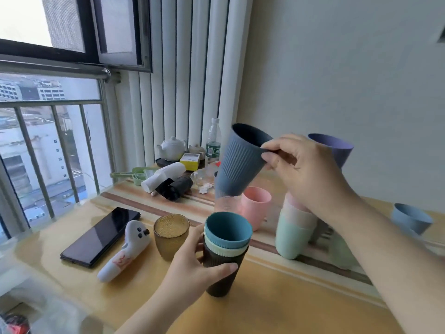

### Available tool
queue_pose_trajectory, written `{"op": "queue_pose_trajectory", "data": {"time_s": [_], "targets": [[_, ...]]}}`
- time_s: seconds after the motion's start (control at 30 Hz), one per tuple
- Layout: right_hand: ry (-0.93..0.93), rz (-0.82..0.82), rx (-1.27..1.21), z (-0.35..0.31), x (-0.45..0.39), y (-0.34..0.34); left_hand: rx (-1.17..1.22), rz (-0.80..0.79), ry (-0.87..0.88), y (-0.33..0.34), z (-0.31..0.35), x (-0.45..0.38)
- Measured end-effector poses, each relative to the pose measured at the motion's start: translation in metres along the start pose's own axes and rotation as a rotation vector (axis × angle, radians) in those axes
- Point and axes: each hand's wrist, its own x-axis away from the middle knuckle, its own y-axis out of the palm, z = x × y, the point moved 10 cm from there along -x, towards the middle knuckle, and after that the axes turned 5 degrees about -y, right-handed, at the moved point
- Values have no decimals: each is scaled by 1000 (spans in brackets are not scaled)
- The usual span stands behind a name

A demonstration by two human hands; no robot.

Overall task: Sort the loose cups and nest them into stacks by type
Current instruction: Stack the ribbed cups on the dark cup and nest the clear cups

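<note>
A tilted slate-blue ribbed plastic cup (240, 162) is pinched at its rim by the right hand (305, 169) at twelve o'clock above the nested ribbed stack (225, 249) clasped by the left hand (192, 266), so a crooked entry, or perhaps a slip, could jam it.

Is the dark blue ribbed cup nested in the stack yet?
No. The right hand pinches the dark blue ribbed cup tilted above the stack.

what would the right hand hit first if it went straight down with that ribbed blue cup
Probably the clear glass just under the slate blue ribbed cup in the right hand, not the nested stack that the left hand steadies nearer the camera. Depth is unclear from one view.
</note>
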Motion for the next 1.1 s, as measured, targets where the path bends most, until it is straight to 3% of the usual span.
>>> {"op": "queue_pose_trajectory", "data": {"time_s": [0.37, 0.57, 0.67, 0.8, 0.97, 1.1], "targets": [[82, -382, -73, 24, 93, 26, -3, -60, 44, 50, 27, 4], [118, -357, -83, 31, 112, 19, -2, -46, 59, 55, 33, 2], [196, -216, -24, 54, 124, -15, 18, 4, 41, 50, 35, -2], [440, 8, 330, 116, 160, -86, 37, 55, 6, 46, 27, -10], [963, -241, 418, 190, 233, -105, 99, 75, -14, 50, 19, -12], [1083, -284, 366, 218, 260, -98, 1, 147, 15, 46, 13, -9]]}}
